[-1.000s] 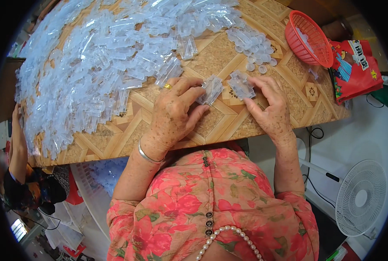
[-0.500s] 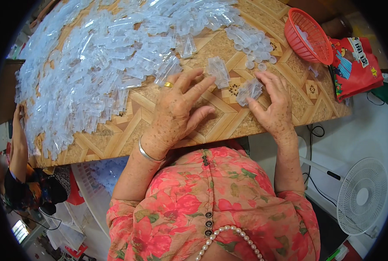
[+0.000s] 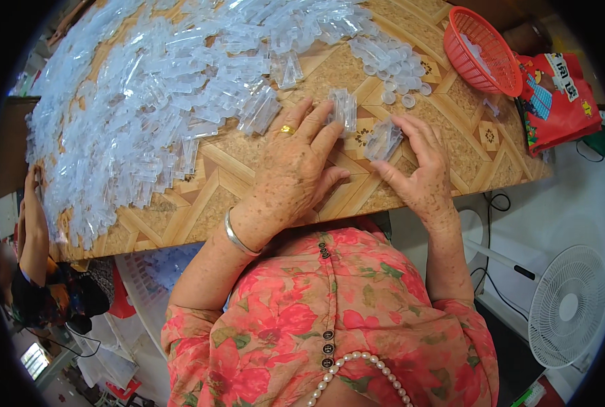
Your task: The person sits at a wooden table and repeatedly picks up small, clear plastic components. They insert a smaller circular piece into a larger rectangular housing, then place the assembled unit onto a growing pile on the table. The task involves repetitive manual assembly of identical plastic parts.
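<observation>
My left hand (image 3: pixel 292 159), wearing a gold ring and a silver bangle, lies over the table with its fingers spread. Its fingertips reach the edge of a small group of clear plastic tubes (image 3: pixel 344 108). My right hand (image 3: pixel 421 159) has thumb and fingers on opposite sides of another small bunch of clear plastic tubes (image 3: pixel 384 140), holding it against the tabletop. Left of these lies a wide heap of similar clear tubes (image 3: pixel 173 88). Small round clear caps (image 3: pixel 401 78) are gathered with clear pieces beyond my right hand.
The wood-patterned table (image 3: pixel 228 159) ends in front of my body. A red plastic basket (image 3: pixel 482 51) and a red printed bag (image 3: pixel 557 102) are at the right. A white fan (image 3: pixel 567 305) stands low right. Another person's arm (image 3: pixel 34 230) reaches the table at the left.
My left hand has moved right, up to the middle group of tubes. My right hand has shifted slightly left, and the bunch in it has turned and lies more evenly lined up.
</observation>
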### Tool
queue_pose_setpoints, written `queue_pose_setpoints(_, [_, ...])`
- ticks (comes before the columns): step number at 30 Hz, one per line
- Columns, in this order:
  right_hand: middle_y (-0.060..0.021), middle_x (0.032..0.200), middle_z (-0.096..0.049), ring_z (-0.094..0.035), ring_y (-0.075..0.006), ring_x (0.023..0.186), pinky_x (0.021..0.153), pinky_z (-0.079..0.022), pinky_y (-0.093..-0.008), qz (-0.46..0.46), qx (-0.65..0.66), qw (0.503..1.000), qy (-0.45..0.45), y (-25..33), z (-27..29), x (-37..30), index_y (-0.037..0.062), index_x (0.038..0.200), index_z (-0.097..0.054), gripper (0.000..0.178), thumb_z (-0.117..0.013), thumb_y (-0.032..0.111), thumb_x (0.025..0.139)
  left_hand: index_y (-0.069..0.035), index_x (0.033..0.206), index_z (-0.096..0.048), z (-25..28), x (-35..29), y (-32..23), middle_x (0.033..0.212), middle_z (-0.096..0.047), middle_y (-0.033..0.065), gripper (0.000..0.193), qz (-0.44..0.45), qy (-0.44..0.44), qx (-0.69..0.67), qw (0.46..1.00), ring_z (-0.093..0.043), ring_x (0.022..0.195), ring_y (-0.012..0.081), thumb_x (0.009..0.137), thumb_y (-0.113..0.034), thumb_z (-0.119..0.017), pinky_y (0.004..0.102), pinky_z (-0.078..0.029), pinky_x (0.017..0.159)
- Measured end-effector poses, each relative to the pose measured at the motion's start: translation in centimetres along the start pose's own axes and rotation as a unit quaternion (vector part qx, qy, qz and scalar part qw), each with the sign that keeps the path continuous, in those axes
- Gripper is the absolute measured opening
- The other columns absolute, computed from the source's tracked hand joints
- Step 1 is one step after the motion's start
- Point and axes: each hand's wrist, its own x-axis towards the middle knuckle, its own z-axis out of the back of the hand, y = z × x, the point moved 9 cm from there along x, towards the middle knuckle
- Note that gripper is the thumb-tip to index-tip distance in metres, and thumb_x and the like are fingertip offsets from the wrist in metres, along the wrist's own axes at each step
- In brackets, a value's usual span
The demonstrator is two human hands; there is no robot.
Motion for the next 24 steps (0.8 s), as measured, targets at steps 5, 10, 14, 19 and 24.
queue_pose_setpoints(5, [-0.0138, 0.138, -0.06, -0.054, -0.0352, 0.126, 0.109, -0.041, -0.048, 0.003, -0.007, 1.0, 0.015, 0.3, -0.4, -0.5, 0.0068, 0.137, -0.061, 0.068, -0.086, 0.028, 0.077, -0.002, 0.113, -0.064, 0.5, -0.1, 0.0, 0.14, -0.062, 0.016, 0.042, -0.028, -0.024, -0.008, 0.999, -0.054, 0.134, 0.0435, 0.079, -0.015, -0.084, 0.0501, -0.047, 0.11])
queue_pose_setpoints(10, [-0.0137, 0.138, -0.06, -0.054, -0.0356, 0.127, 0.11, -0.04, -0.0482, 0.007, 0.007, 1.0, 0.027, 0.7, -0.8, -0.6, 0.0079, 0.138, -0.059, 0.071, -0.086, 0.026, 0.075, -0.002, 0.104, -0.065, 0.8, 0.0, -0.1, 0.128, -0.066, 0.0148, 0.032, -0.035, -0.04, -0.022, 0.998, -0.061, 0.119, 0.0399, 0.077, -0.008, -0.082, 0.0475, -0.052, 0.099])
queue_pose_setpoints(14, [-0.0137, 0.137, -0.06, -0.054, -0.036, 0.128, 0.11, -0.04, -0.0484, 0.027, 0.011, 0.999, 0.033, 1.7, -1.1, -0.2, 0.0077, 0.137, -0.06, 0.07, -0.086, 0.026, 0.075, -0.002, 0.101, -0.064, 1.2, -0.3, 0.3, 0.12, -0.066, 0.0148, 0.03, -0.027, -0.051, -0.036, 0.998, -0.062, 0.109, 0.0384, 0.076, -0.005, -0.081, 0.0465, -0.052, 0.093])
queue_pose_setpoints(19, [-0.0133, 0.135, -0.06, -0.054, -0.0361, 0.126, 0.109, -0.04, -0.0486, 0.053, 0.033, 0.996, 0.065, 3.8, -2.0, 0.9, 0.0067, 0.137, -0.059, 0.07, -0.085, 0.026, 0.075, -0.002, 0.1, -0.064, 1.6, -1.0, 1.0, 0.116, -0.064, 0.0152, 0.028, -0.012, -0.088, -0.061, 0.994, -0.061, 0.103, 0.0381, 0.076, -0.001, -0.078, 0.0454, -0.05, 0.089])
queue_pose_setpoints(24, [-0.014, 0.136, -0.059, -0.053, -0.0358, 0.125, 0.11, -0.038, -0.05, 0.09, 0.004, 0.99, 0.106, 5.0, -3.3, 2.3, 0.0058, 0.138, -0.058, 0.074, -0.086, 0.033, 0.075, -0.003, 0.095, -0.061, 2.7, -1.3, 2.3, 0.109, -0.062, 0.015, 0.028, 0.017, -0.133, -0.052, 0.99, -0.057, 0.094, 0.0368, 0.071, 0.003, -0.074, 0.0451, -0.048, 0.081])
